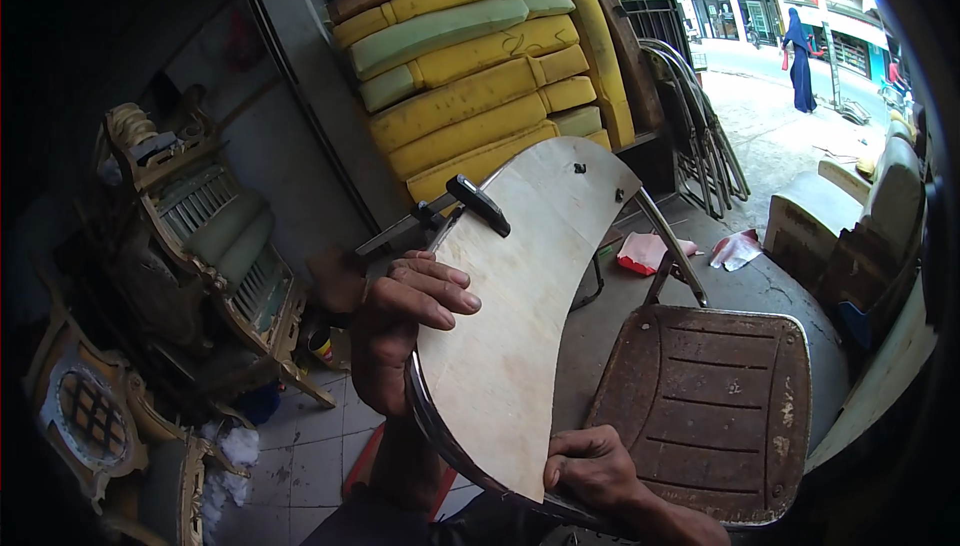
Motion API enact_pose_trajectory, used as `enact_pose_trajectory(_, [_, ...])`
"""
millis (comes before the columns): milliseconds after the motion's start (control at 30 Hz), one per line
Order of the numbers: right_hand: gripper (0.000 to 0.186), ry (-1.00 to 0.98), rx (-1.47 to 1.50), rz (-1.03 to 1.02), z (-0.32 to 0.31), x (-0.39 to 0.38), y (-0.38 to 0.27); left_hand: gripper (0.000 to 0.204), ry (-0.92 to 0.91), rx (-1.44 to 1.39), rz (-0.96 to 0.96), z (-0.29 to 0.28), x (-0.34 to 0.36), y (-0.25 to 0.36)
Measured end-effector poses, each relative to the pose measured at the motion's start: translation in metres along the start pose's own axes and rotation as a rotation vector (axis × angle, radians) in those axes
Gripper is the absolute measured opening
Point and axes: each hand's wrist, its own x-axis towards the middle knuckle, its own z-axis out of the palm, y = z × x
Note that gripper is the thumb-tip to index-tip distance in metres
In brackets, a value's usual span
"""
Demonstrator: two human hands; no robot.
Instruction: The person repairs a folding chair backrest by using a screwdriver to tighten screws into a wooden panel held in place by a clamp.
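Clamp (478,206) probably pins the panel (520,286). I seemingly steady it — left hand (400,321) gripping its left edge, right hand (600,468) pinching its near corner.

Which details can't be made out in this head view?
All in the head view:
Pale curved board: back face, turned from the camera.
Black clamp: part behind the board, hidden by it.
Left hand: any part behind the board, hidden by it.
Distant person in blue: finer details, too small.
Lower-left carved furniture: outer edge, lost in darkness.

Grey floor (755,288): red packet (640,256), crumpled red-and-white paper (737,250) near.
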Motion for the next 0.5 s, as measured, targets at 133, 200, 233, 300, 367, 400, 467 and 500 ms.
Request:
enact_pose_trajectory(133, [0.012, -0.039, -0.041, 0.085, -0.008, 0.005, -0.004, 0.021, 0.002, -0.035, -0.014, -0.001, 0.002, -0.003])
enact_pose_trajectory(200, [0.012, -0.072, -0.04, 0.096, -0.012, 0.008, 0.002, 0.019, 0.005, -0.042, -0.007, -0.001, 0.001, -0.003])
enact_pose_trajectory(233, [0.011, -0.071, -0.045, 0.112, -0.012, 0.009, 0.002, 0.019, 0.012, -0.048, 0.002, -0.001, 0.0, -0.004])
enact_pose_trajectory(300, [0.011, -0.066, -0.035, 0.129, -0.011, 0.01, 0.003, 0.019, -0.017, -0.041, -0.01, -0.003, 0.001, -0.003])
enact_pose_trajectory(367, [0.011, -0.055, -0.008, 0.128, -0.011, 0.009, 0.002, 0.022, -0.009, -0.034, -0.011, -0.002, 0.001, -0.002])
enact_pose_trajectory(400, [0.009, -0.046, -0.018, 0.117, -0.008, 0.01, 0.003, 0.024, 0.005, -0.029, -0.013, 0.0, 0.0, 0.001])
enact_pose_trajectory(467, [0.007, -0.022, -0.045, 0.092, -0.005, 0.012, 0.005, 0.029, 0.023, -0.029, -0.017, 0.004, 0.002, 0.006])
enact_pose_trajectory(500, [0.007, -0.027, 0.003, 0.149, -0.009, 0.009, 0.008, 0.032, 0.026, -0.034, -0.019, 0.006, 0.005, 0.009])
